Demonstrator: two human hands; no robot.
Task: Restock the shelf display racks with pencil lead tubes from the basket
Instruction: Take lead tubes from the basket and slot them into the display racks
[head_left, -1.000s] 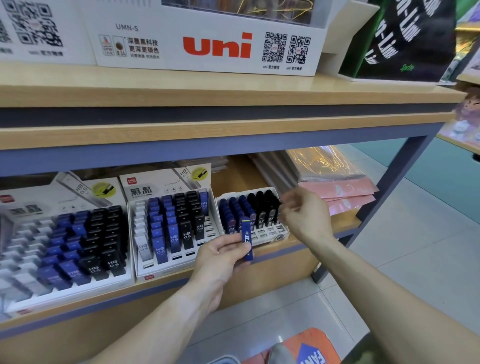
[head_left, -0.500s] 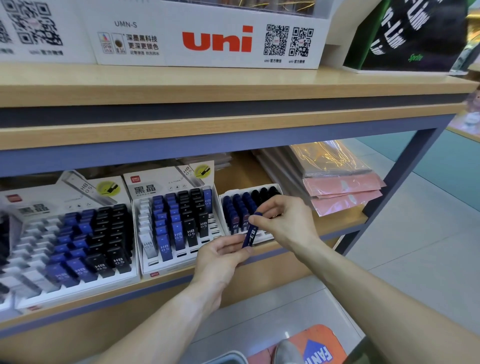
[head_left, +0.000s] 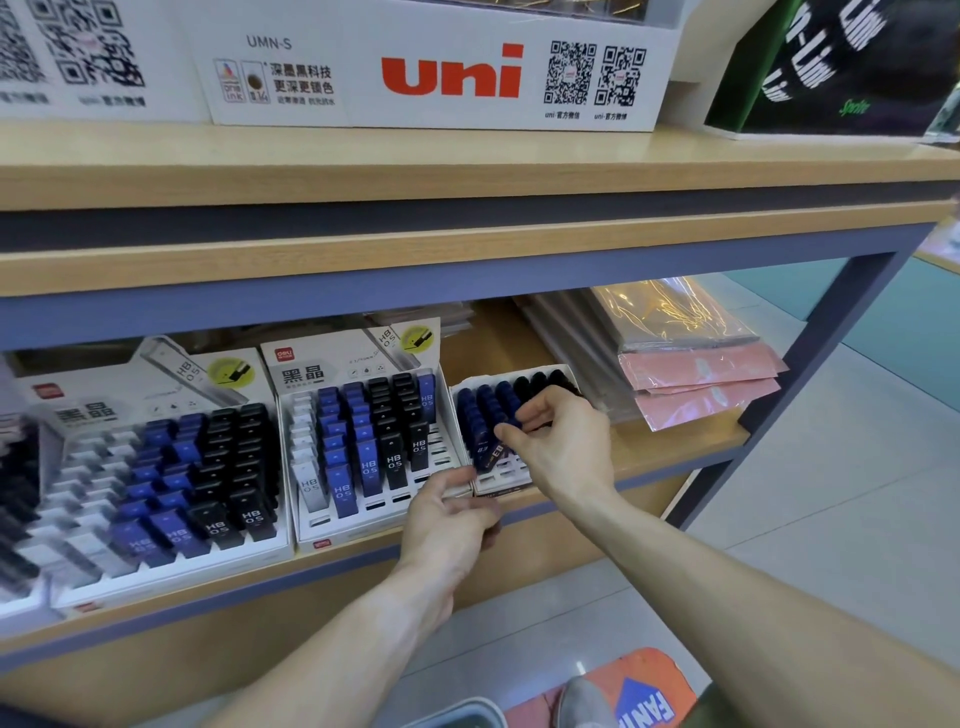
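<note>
1. You are mid-placement: your right hand (head_left: 563, 447) pinches a dark blue lead tube (head_left: 491, 451) between thumb and fingertips and holds it at the front rows of the small white rack (head_left: 511, 480), which sits toward the right end of the lower shelf (head_left: 670, 449).
2. Your left hand (head_left: 449, 512) rests at that rack's front left corner with fingers loosely curled; whether it holds another tube, you cannot tell from here (the palm is turned away).
3. The next move likely calls for lining the tube up with a free slot and pressing it straight down, while the left hand steadies the rack.
4. Two larger racks, the middle rack (head_left: 363, 441) and the left rack (head_left: 156, 483), stand along the shelf's front edge, partly filled.
5. A grey basket rim (head_left: 457, 714) peeks in at the bottom edge, down on the tiled floor (head_left: 831, 493).
6. Pink packets (head_left: 696, 379) lie at the shelf's right end; a white box (head_left: 441, 78) sits on the shelf above.
</note>
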